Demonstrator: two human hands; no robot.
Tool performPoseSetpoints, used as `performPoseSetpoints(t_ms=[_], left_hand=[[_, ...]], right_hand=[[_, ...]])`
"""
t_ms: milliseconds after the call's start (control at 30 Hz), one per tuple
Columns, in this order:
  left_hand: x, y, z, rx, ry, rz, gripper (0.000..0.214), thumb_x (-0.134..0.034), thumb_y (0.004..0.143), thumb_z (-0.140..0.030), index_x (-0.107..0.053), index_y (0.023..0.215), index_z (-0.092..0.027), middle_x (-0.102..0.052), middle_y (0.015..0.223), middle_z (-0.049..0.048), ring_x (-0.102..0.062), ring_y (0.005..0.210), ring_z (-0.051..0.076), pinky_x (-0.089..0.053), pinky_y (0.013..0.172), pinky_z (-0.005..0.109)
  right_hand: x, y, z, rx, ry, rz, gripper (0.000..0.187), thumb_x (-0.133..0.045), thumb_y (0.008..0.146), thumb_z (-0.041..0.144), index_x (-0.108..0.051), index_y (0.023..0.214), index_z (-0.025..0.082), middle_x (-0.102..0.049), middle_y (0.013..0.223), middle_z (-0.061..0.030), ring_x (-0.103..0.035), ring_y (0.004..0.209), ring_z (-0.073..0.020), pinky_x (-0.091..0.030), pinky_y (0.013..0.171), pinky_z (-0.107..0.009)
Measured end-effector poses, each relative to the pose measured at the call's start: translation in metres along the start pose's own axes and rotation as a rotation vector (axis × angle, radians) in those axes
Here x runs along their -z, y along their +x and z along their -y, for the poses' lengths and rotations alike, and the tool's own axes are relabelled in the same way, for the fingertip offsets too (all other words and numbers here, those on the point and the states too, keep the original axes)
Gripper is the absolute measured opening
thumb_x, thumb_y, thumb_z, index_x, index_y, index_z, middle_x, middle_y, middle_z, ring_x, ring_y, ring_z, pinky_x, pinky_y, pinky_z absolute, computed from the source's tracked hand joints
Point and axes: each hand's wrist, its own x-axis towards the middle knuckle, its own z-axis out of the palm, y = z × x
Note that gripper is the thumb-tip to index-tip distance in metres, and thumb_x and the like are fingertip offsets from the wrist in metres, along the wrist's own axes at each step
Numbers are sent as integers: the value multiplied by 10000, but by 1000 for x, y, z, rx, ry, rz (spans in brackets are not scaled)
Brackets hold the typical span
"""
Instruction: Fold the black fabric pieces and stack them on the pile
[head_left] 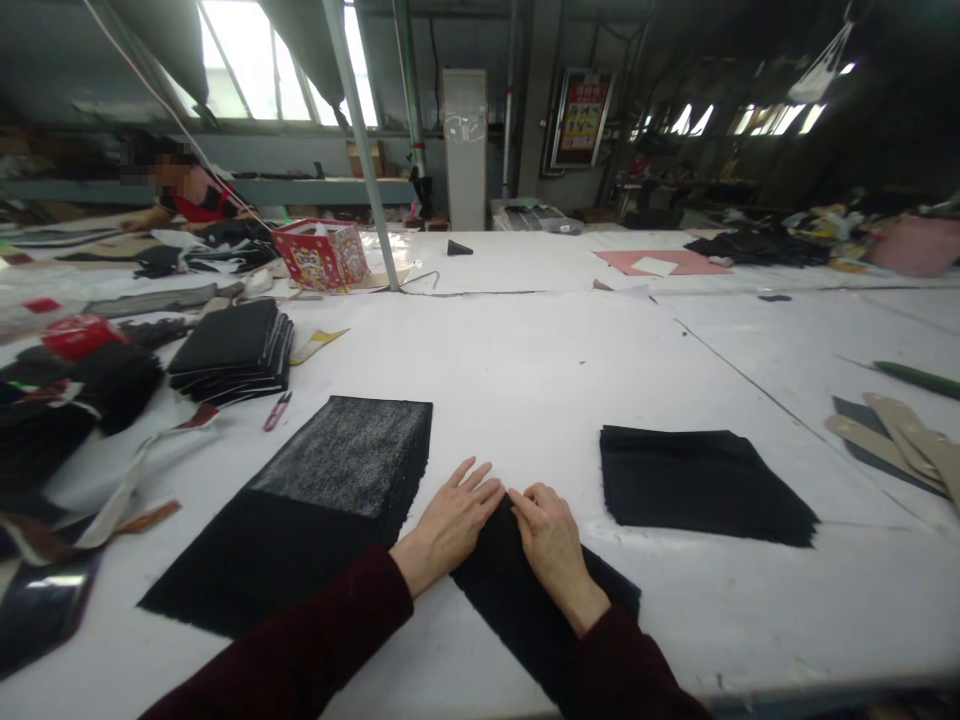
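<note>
A black fabric piece [517,600] lies on the white table [525,380] right in front of me. My left hand [450,520] rests flat on its far corner, fingers stretched out. My right hand [551,540] presses on the same corner beside it, fingers bent down onto the cloth. To the left lies a stack of black fabric pieces with a grey speckled top sheet [345,460]. To the right sits another stack of black fabric [697,480].
A pile of black squares [232,350], pink snips [276,410] and a red patterned box [321,255] stand at the left. Beige strips [900,430] lie at the right edge. Another person [187,190] works at the far left. A metal pole [367,150] rises from the table.
</note>
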Motion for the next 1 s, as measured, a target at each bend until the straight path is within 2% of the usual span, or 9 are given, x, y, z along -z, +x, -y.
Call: performPoseSetpoints(t_ms=[100, 233, 433, 700, 833, 1000], left_hand=[[0, 2, 0, -13, 34, 4, 428, -447, 905, -156, -492, 1329, -124, -583, 1283, 83, -385, 1336, 251, -95, 1192, 427], [-6, 2, -11, 23, 57, -3, 508, -455, 889, -159, -413, 1393, -112, -537, 1332, 114, -394, 1323, 255, -125, 1189, 433], [-7, 5, -19, 34, 65, 6, 479, -457, 865, -127, -452, 1343, -108, -546, 1285, 114, -428, 1271, 244, -162, 1184, 414], [-8, 9, -30, 35, 86, 28, 596, -492, 821, -105, -384, 1407, -124, -561, 1201, 115, -486, 1188, 250, -210, 1154, 413], [-6, 10, -34, 16, 63, 11, 548, -499, 841, -129, -414, 1382, -115, -546, 1219, 116, -464, 1200, 258, -199, 1157, 411], [-6, 10, -39, 8, 35, 13, 529, -461, 874, -112, -383, 1398, -118, -565, 1157, 98, -493, 1140, 223, -273, 1112, 361]], right_hand=[[-2, -2, -8, 17, 69, -16, 244, -487, 947, 85, -645, 1076, 219, -544, 871, -36, -507, 844, -198, -383, 761, -310], [-3, -11, -14, 34, 100, -54, 256, -440, 966, 93, -645, 1072, 206, -529, 865, -43, -498, 838, -199, -394, 768, -314], [1, -22, -19, 82, 63, -99, 270, -404, 982, 107, -630, 1110, 181, -525, 880, -56, -478, 841, -208, -389, 761, -330], [8, -36, -25, 125, -17, -81, 281, -398, 979, 99, -608, 1156, 157, -524, 887, -63, -459, 835, -220, -381, 762, -346], [13, -42, -28, 137, -24, -80, 276, -398, 980, 100, -614, 1145, 149, -525, 884, -65, -461, 835, -224, -378, 759, -350], [17, -50, -34, 139, -21, -75, 285, -394, 981, 98, -610, 1160, 151, -529, 894, -67, -469, 854, -226, -382, 778, -355]])
